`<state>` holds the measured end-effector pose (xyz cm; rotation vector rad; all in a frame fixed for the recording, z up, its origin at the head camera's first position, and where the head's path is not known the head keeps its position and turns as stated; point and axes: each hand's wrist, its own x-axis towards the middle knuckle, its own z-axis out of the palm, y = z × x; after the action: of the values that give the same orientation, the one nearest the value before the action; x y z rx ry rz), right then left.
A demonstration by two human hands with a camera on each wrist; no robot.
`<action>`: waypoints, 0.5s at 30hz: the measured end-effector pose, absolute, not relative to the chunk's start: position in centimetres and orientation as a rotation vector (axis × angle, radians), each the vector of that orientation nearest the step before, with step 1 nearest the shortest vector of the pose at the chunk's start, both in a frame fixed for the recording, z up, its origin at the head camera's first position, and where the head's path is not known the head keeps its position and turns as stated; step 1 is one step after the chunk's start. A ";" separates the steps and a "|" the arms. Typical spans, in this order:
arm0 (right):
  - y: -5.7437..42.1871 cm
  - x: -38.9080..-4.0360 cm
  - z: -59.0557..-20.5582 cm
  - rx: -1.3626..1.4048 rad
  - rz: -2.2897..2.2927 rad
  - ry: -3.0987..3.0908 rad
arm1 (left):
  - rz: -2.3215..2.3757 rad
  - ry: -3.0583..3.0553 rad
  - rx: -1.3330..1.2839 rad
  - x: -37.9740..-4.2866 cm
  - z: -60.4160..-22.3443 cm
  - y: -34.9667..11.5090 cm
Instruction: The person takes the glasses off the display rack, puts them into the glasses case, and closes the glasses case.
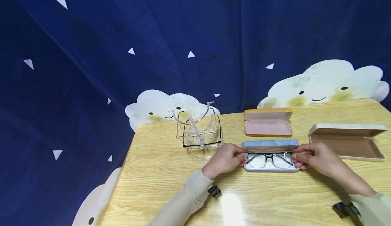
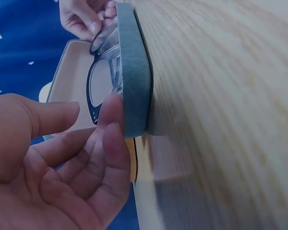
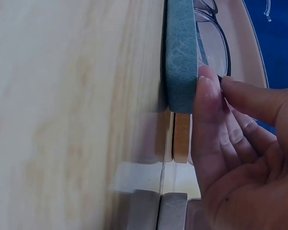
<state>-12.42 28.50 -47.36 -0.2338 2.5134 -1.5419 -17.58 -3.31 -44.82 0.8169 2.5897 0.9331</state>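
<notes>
Black-rimmed eyeglasses point(image 1: 268, 156) lie folded in the white-lined tray of an open blue glasses case point(image 1: 270, 143). At the case's left end is my left hand point(image 1: 227, 158). In the left wrist view its thumb stands apart from the glasses, while fingertips touch the end of the case. My right hand point(image 1: 316, 156) is at the other end and pinches the corner of the frame between thumb and finger, as the right wrist view shows. The case's blue outer wall point(image 2: 136, 72) stands between the glasses and the table.
A clear glasses stand point(image 1: 195, 131) holding dark-framed glasses point(image 1: 202, 146) is left of the case. Behind sits an open orange case point(image 1: 268, 127) with pink lining. An open cream case point(image 1: 348, 144) lies to the right. The wooden table point(image 1: 152, 171) meets a blue curtain point(image 1: 171, 32).
</notes>
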 end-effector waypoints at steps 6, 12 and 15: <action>28.6 -12.4 -47.2 -0.196 -1.535 2.517 | 0.933 2.615 0.809 -17.7 -44.7 -3.5; 28.7 -12.4 -47.3 -0.216 -1.547 2.536 | 0.955 2.614 0.740 -17.8 -44.7 -3.8; 28.9 -12.3 -47.4 -0.212 -1.551 2.561 | 0.960 2.617 0.739 -17.9 -44.7 -3.8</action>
<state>-12.34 28.90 -47.44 -0.2119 2.5605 -1.5510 -17.85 -3.82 -44.73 0.7387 2.6168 0.9598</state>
